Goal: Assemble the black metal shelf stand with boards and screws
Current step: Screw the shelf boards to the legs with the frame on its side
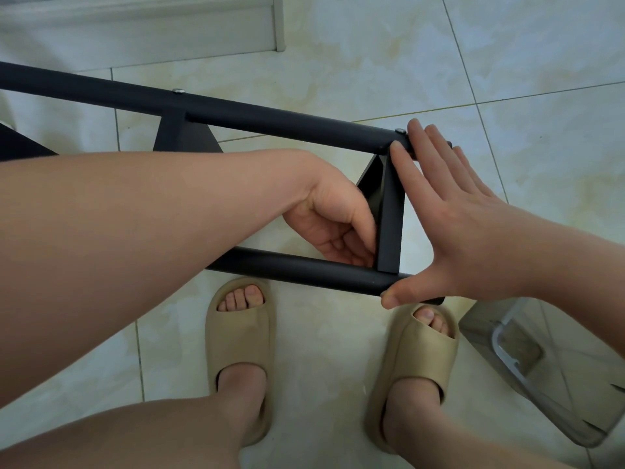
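While the black metal frame [270, 125] lies sideways over the tile floor [372, 62], right hand [466, 231] spans both tubes, fingers spread wide; left hand [334, 218] curls against the cross brace [390, 214], can't tell if it holds anything.

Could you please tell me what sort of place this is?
Probably a home interior: glossy pale floor tiles, beige slippers on the person's feet, and a clear plastic box on the floor.
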`<move>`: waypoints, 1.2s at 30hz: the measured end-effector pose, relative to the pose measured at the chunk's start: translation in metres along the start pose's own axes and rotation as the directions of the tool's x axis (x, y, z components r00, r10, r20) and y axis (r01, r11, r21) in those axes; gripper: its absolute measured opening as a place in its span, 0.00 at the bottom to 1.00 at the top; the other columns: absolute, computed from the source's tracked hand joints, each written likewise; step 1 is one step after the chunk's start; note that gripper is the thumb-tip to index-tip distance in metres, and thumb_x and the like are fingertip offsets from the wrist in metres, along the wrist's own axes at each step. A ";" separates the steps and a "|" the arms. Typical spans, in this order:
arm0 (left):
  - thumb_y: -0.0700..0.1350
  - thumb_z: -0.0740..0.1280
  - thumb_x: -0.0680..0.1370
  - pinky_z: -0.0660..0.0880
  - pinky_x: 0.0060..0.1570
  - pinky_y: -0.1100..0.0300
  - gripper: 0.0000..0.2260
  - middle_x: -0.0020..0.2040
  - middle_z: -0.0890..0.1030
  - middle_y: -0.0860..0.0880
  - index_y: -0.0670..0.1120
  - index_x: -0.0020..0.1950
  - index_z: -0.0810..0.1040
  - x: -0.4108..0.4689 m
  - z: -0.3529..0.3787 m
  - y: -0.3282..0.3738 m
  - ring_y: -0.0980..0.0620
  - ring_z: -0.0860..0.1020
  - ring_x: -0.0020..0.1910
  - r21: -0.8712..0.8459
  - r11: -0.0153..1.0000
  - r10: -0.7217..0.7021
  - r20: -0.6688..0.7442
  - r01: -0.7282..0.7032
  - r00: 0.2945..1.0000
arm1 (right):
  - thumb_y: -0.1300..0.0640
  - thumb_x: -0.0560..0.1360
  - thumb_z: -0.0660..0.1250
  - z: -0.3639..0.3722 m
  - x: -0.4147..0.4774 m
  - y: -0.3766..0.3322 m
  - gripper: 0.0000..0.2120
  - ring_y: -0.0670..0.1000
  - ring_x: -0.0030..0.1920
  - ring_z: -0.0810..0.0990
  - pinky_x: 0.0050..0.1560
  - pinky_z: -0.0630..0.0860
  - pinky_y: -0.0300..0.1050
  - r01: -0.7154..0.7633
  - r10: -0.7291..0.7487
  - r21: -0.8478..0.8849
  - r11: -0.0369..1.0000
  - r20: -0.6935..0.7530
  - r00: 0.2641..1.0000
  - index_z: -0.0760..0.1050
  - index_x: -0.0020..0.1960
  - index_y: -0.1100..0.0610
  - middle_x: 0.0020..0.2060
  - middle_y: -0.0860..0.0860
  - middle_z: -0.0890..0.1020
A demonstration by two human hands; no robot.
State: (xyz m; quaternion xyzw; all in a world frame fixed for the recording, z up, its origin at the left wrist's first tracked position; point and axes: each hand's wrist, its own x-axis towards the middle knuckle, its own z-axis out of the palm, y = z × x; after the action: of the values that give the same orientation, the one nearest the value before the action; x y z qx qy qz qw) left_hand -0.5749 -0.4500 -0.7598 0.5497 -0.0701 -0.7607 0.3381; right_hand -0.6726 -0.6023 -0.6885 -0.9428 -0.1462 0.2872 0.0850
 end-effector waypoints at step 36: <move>0.35 0.65 0.79 0.79 0.40 0.65 0.07 0.38 0.83 0.48 0.42 0.46 0.82 0.001 0.000 0.007 0.55 0.81 0.35 0.102 0.991 -0.081 -0.024 0.083 0.996 | 0.14 0.53 0.55 0.002 -0.001 0.000 0.73 0.51 0.75 0.21 0.73 0.26 0.43 0.002 -0.002 -0.013 1.000 -0.012 1.000 0.24 0.78 0.54 0.76 0.52 0.23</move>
State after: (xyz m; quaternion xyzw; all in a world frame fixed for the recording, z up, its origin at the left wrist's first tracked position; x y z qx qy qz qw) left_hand -0.5723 -0.4556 -0.7575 0.5763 -0.0832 -0.7638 0.2784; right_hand -0.6743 -0.6021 -0.6893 -0.9449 -0.1486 0.2806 0.0802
